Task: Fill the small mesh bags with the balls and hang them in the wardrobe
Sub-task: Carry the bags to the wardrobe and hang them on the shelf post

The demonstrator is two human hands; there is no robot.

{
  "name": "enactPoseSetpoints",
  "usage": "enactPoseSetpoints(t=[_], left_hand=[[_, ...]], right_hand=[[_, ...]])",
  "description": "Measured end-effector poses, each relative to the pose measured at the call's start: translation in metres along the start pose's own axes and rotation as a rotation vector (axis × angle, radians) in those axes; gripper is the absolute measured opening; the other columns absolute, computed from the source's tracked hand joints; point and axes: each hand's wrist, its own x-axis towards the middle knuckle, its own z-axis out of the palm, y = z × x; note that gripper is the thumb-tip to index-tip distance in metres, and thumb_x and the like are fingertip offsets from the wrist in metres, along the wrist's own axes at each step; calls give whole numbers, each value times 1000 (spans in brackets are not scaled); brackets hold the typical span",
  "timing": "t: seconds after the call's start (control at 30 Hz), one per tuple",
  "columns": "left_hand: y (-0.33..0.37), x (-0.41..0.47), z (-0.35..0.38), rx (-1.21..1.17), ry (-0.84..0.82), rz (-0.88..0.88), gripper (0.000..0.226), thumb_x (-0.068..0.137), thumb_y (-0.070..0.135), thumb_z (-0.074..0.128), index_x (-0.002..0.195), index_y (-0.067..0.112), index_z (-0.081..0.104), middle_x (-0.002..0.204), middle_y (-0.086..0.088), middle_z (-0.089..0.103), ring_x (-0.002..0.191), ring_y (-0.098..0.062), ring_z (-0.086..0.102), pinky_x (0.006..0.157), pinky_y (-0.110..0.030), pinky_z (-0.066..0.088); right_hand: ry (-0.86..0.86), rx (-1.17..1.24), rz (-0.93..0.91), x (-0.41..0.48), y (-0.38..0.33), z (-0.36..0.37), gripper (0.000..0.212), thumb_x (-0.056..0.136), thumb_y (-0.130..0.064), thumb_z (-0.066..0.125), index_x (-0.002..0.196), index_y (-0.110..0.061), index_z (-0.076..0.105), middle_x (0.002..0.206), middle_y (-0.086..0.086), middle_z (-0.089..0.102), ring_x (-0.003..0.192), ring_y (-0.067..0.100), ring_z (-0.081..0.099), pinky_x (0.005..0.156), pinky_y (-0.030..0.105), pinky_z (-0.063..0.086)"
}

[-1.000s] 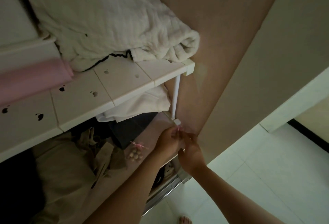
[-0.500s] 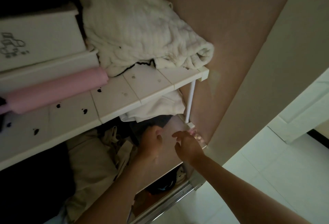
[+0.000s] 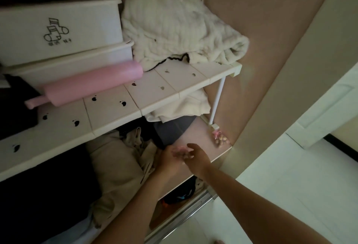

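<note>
A small pink mesh bag (image 3: pixel 220 139) filled with pale balls hangs by its pink tie from the foot of the white rack leg (image 3: pixel 217 100), low on the right of the wardrobe. A second pink mesh bag of balls (image 3: pixel 179 152), blurred, lies between my two hands in front of the lower pink shelf (image 3: pixel 201 137). My left hand (image 3: pixel 166 159) holds it from the left. My right hand (image 3: pixel 197 156) has thumb and fingers curled round its right side.
A white perforated shelf (image 3: pixel 120 104) carries two stacked white boxes (image 3: pixel 62 30), a pink roller (image 3: pixel 93 84) and a cream blanket (image 3: pixel 174 22). Folded clothes (image 3: pixel 120 166) fill the space below. The brown wardrobe side wall (image 3: pixel 261 69) stands at the right, with white floor tiles (image 3: pixel 290 195) beyond.
Both hands have left the bag tied at the rack leg. My left hand has reached left, and the second bag now sits between both hands. The view has tilted up.
</note>
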Motion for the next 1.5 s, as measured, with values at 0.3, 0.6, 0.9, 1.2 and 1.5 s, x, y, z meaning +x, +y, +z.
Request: enactPoseSetpoints(t=[0.3, 0.6, 0.9, 1.2, 1.5], left_hand=[[106, -64, -23, -233, -82, 243, 23, 86, -11, 57, 76, 10, 59, 61, 6, 66, 55, -5, 58, 52, -13, 43], [222, -144, -22, -275, 81, 462, 21, 84, 36, 72, 102, 30, 63, 102, 10, 71, 89, -8, 69, 72, -27, 56], [355, -237, -40, -134, 365, 979, 34, 90, 30, 68, 116, 46, 55, 115, 25, 55, 96, 7, 59, 73, -10, 49], [455, -249, -86, 256, 535, 1121, 36, 96, 21, 56, 132, 21, 56, 131, 3, 50, 114, -12, 57, 101, -34, 46], [475, -202, -88, 679, 507, 1025, 57, 94, 16, 45, 151, 13, 34, 160, -4, 27, 147, -18, 25, 120, -27, 18]], right_hand=[[200, 62, -342, -58, -47, -75, 35, 93, 4, 61, 112, -24, 55, 97, -8, 62, 76, -1, 60, 64, 10, 45], [308, -94, -813, -137, -91, -195, 59, 82, -8, 80, 133, -25, 57, 126, -10, 60, 97, 0, 62, 79, 9, 48], [565, -65, -1219, -226, -186, -312, 52, 84, -21, 81, 130, -34, 60, 113, -23, 62, 100, -3, 61, 79, 8, 49], [662, -296, -1205, -229, -294, -367, 52, 96, -22, 62, 146, -21, 47, 132, 3, 57, 110, 20, 61, 90, 34, 52], [629, -537, -962, -185, -330, -367, 24, 101, -24, 51, 119, -10, 56, 118, 14, 64, 102, 32, 64, 72, 29, 40]])
